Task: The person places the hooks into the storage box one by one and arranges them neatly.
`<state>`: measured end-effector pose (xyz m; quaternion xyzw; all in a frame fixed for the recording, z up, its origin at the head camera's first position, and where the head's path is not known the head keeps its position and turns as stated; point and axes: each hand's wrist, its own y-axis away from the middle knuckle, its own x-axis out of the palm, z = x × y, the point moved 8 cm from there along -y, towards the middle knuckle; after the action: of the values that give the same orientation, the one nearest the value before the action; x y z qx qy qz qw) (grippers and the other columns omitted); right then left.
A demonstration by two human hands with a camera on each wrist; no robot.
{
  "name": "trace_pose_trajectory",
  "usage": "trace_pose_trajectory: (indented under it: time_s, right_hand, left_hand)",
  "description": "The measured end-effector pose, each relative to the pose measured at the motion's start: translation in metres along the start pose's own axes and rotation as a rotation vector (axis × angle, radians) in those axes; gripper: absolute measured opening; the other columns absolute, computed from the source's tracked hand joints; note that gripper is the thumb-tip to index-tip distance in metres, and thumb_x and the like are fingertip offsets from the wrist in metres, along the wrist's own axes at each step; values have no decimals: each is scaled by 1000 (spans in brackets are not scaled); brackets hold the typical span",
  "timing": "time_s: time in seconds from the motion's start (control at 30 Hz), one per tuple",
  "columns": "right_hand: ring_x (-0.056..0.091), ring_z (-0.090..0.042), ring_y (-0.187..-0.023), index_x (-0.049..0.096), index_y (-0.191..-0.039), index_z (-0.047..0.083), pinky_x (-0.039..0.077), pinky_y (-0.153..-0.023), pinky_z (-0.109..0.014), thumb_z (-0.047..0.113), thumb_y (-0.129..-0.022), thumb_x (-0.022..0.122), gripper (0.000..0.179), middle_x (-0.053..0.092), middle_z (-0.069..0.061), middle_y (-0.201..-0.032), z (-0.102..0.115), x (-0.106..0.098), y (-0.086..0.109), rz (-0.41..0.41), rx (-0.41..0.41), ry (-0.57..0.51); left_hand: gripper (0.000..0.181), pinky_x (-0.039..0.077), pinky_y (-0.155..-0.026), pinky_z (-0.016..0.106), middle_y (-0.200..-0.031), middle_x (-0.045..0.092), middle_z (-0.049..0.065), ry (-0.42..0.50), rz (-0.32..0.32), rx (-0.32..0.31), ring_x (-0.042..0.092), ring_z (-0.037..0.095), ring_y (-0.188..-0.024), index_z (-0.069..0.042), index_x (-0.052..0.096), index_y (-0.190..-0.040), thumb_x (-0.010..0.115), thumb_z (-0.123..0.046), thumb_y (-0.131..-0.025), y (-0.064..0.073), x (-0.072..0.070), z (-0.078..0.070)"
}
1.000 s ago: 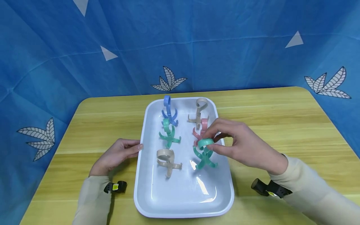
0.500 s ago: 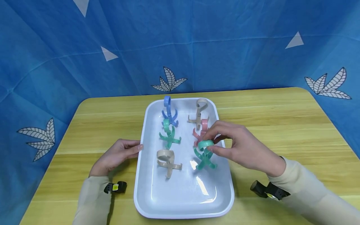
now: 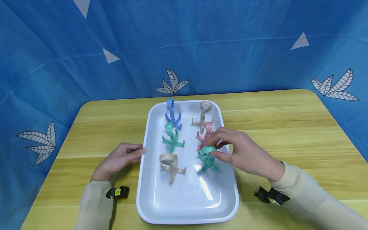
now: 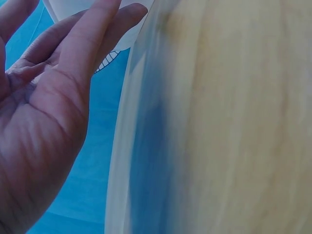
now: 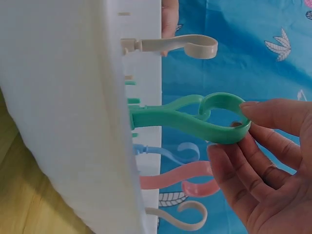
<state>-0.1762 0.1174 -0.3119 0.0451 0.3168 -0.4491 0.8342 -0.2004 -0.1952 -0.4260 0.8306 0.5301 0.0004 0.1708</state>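
Note:
My right hand [image 3: 235, 150] pinches the ring-shaped top of a green four-pronged hook [image 3: 209, 162] between thumb and fingers. Its prongs are low over the right side of a white tray [image 3: 184, 204]; whether they touch the tray floor I cannot tell. The right wrist view shows the green loop [image 5: 224, 136] at my fingertips. Just behind it stands a pink hook [image 3: 208, 127], partly hidden by my fingers. At the tray's left rim, my left hand [image 3: 119, 159] holds the edge, thumb on the rim and the other fingers mostly hidden behind it.
More hooks stand upright in the tray: blue [image 3: 171, 110], green [image 3: 170, 129] and beige [image 3: 169, 158] on the left, another beige one [image 3: 205, 107] at back right. The wooden table [image 3: 287, 127] lies under the tray, with a blue cloth [image 3: 230, 57] behind.
My right hand has lowered slightly with the green hook, its ring coming down toward the tray and a little leftward. The left hand and the other hooks stay where they were.

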Motion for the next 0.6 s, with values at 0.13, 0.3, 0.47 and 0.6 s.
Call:
trace_pose_trajectory:
  time_s: [0.13, 0.3, 0.47, 0.6]
  right_hand:
    - [61, -8, -91, 73, -106, 17, 57, -76, -30, -2, -83, 77, 30, 68, 11, -106, -3, 0, 0, -6, 8, 16]
    - [61, -8, -94, 71, -105, 16, 57, -79, -32, -1, -83, 78, 29, 67, 8, -106, -6, -2, 2, -24, -4, 32]
    - [61, -9, -95, 69, -104, 17, 56, -84, -35, 5, -85, 78, 25, 66, 6, -104, -8, -7, 5, -56, -22, 72]
    - [61, -10, -97, 69, -105, 19, 54, -87, -35, 12, -90, 75, 18, 65, 10, -104, -11, -14, 7, -91, -22, 91]
  left_hand:
    - [48, 53, -92, 36, -129, 59, 25, -5, -6, -5, 63, 29, -112, 11, 54, -133, 63, -22, -99, 0, -1, 0]
    - [48, 53, -91, 36, -128, 59, 25, -11, -2, -3, 63, 30, -112, 11, 54, -132, 63, -22, -99, -1, -1, 1]
    - [48, 50, -97, 40, -126, 63, 18, -61, -6, -19, 62, 27, -112, 7, 57, -133, 63, -27, -99, -2, -3, 3]
    - [48, 42, -105, 48, -124, 65, 12, -121, -16, -36, 62, 25, -112, 0, 59, -134, 60, -34, -100, -1, -7, 1]
